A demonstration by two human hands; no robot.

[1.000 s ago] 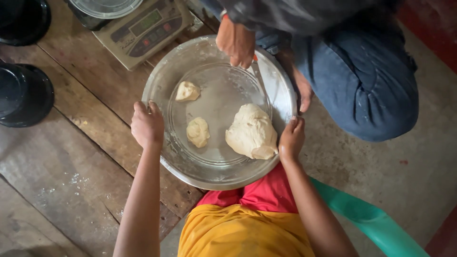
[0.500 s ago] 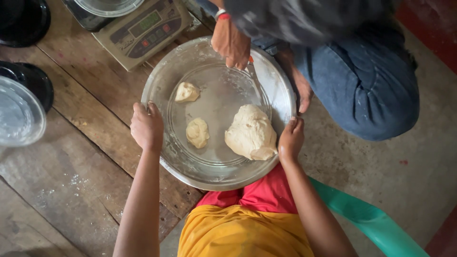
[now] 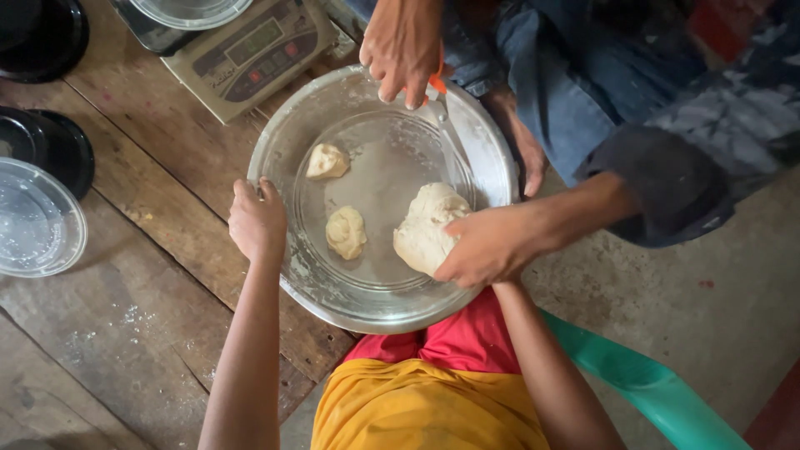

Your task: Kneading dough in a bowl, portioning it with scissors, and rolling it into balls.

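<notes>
A: Where are the wearer's hands?

B: Left hand point(image 3: 257, 223) has its fingers clenched on the bowl point(image 3: 333, 287) rim. Right hand is hidden under a co-worker's hand point(image 3: 487, 247); I cannot tell its grip.

A: And the dough?

B: The big lump point(image 3: 423, 229) lies just inside the co-worker's fingers; two small lumps point(image 3: 345, 232) sit right of the left fingers.

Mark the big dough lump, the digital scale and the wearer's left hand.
Big dough lump point(image 3: 421, 233): head view, on its pale left half.
Digital scale point(image 3: 254, 54): head view, on its front panel.
Left hand point(image 3: 257, 223): head view, back of the hand on the tray rim.
</notes>
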